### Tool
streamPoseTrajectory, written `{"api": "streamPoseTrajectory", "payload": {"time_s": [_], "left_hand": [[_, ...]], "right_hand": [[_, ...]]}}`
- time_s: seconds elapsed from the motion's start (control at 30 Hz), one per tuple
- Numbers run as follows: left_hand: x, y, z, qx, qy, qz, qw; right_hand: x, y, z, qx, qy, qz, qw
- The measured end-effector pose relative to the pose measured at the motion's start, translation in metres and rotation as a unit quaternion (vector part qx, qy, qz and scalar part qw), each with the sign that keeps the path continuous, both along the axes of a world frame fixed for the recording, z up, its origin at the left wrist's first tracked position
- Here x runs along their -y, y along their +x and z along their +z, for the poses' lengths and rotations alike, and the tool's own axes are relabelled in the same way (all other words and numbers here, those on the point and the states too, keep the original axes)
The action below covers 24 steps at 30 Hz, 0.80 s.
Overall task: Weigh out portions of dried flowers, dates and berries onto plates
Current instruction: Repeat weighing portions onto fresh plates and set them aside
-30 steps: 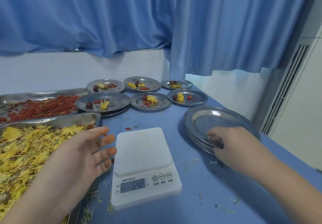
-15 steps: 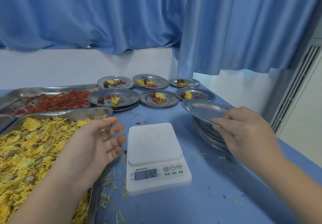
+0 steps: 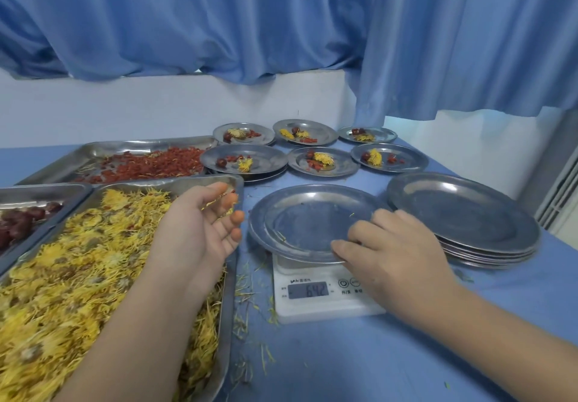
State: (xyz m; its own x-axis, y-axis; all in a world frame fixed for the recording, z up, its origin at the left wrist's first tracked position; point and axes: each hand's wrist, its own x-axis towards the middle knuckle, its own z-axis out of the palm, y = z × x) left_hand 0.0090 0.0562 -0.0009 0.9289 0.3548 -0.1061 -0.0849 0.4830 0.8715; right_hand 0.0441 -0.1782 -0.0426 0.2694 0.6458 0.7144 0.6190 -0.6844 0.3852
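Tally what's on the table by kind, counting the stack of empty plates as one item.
Plates with portions: 6
Trays of ingredients: 3
Scale: 1
Empty plate on the scale: 1
Stack of empty plates: 1
Total: 12

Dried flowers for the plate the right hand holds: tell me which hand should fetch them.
Left, probably. The left hand is open above the flower tray, beside the plate. The right hand grips the plate's rim over the scale.
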Motion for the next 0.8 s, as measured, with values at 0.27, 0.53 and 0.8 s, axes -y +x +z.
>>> {"api": "streamPoseTrajectory", "payload": {"time_s": [0.27, 0.53, 0.8], "left_hand": [[0.004, -0.002, 0.001, -0.002, 0.012, 0.002, 1.0], [0.002, -0.002, 0.0, -0.005, 0.018, 0.003, 1.0], [0.006, -0.003, 0.0, -0.01, 0.032, -0.008, 0.999]], "right_hand": [[0.004, -0.005, -0.001, -0.115, -0.01, -0.03, 0.993], [0.032, -0.026, 0.007, -0.181, 0.017, 0.016, 0.983], [0.049, -0.025, 0.01, -0.418, -0.07, -0.031, 0.905]]}}
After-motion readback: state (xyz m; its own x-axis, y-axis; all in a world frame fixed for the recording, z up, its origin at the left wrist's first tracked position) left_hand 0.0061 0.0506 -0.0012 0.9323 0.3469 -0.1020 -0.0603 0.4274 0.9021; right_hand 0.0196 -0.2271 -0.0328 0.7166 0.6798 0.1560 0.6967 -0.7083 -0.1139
